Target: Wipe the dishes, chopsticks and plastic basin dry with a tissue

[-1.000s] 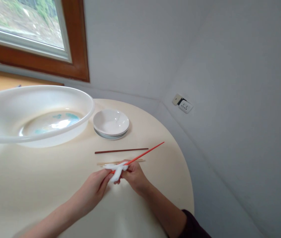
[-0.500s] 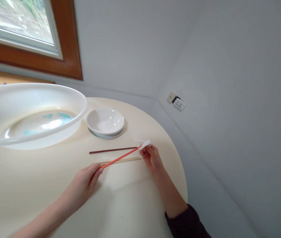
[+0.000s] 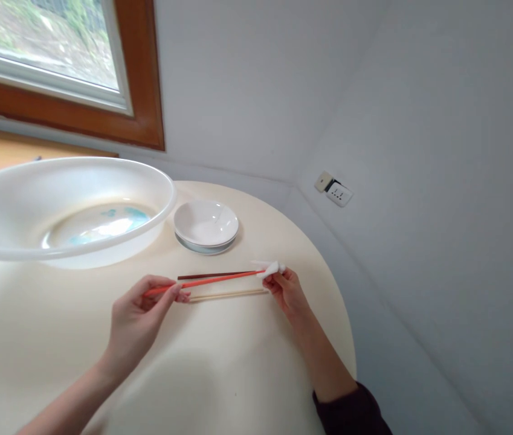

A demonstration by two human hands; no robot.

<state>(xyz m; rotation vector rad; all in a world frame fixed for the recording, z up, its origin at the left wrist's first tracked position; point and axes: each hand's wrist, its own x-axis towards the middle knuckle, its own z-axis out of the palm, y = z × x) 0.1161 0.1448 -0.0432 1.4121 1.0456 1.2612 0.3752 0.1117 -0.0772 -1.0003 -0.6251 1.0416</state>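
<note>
My left hand [image 3: 137, 314] is closed around the near end of an orange-red chopstick [image 3: 222, 278], which slants slightly up to the right above the table. Pinched in my right hand [image 3: 289, 293] is a white tissue [image 3: 271, 270], folded around the chopstick's far tip. Just behind lies a dark brown chopstick [image 3: 188, 277], its right part partly covered by the orange one. Pale wooden chopsticks [image 3: 229, 295] rest on the table on the near side, between my two hands.
White dishes [image 3: 206, 223] are stacked beyond the chopsticks. At the left stands a large translucent basin [image 3: 169, 202] with bluish patches on its bottom. The round cream table [image 3: 220, 362] curves away at the right beside a wall with a socket [image 3: 339, 194]. A wood-framed window [image 3: 145, 78] is at upper left.
My left hand has shifted left and up, changing its grip, so the orange-red chopstick lies flatter. The tissue stays at its right tip. The whole view has swung slightly left.
</note>
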